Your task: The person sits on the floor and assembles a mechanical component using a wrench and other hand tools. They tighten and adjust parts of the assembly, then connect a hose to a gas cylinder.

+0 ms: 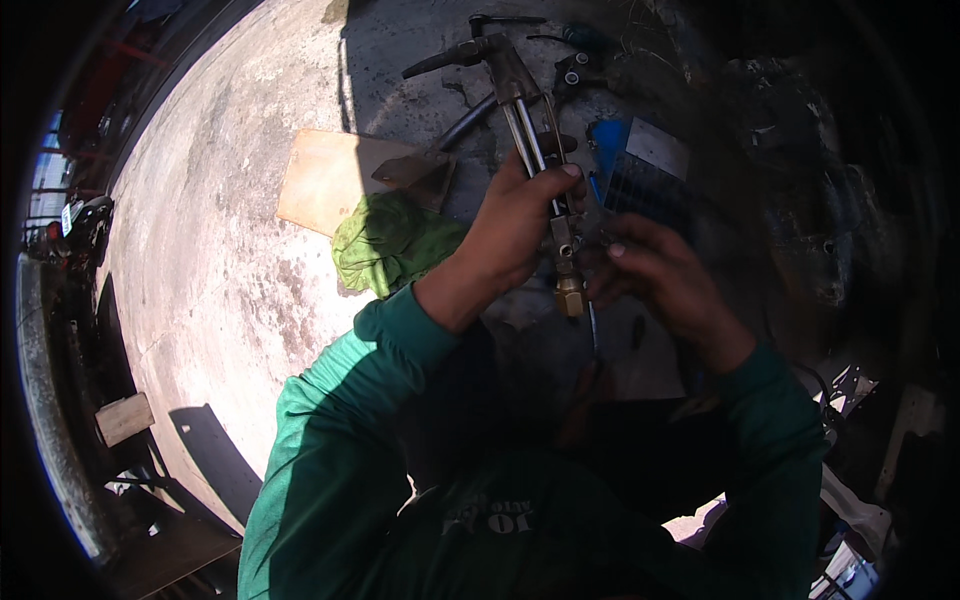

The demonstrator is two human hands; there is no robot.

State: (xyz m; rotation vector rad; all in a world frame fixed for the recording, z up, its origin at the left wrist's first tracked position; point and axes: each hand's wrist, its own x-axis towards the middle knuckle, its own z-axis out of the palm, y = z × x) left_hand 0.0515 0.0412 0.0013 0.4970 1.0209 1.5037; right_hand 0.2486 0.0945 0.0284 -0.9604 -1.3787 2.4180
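A metal cutting torch (528,128) with parallel tubes lies across the middle, its angled head at the far end. My left hand (515,215) is closed around the tubes, the thumb laid along them. On the near end sits a brass hex fitting (570,297), pointing toward me. My right hand (655,270) is beside this end on the right, its thumb and fingers curled together. Whatever those fingers hold is too dark to make out. Just below them a thin shiny rod (594,325) points down toward my lap.
A green cloth (385,245) lies left of my left wrist, against a tan board (320,180) on the concrete floor (220,200). Beyond my right hand are a blue item (607,145) and a dark box (645,185). Dark tools (580,75) lie at the far side.
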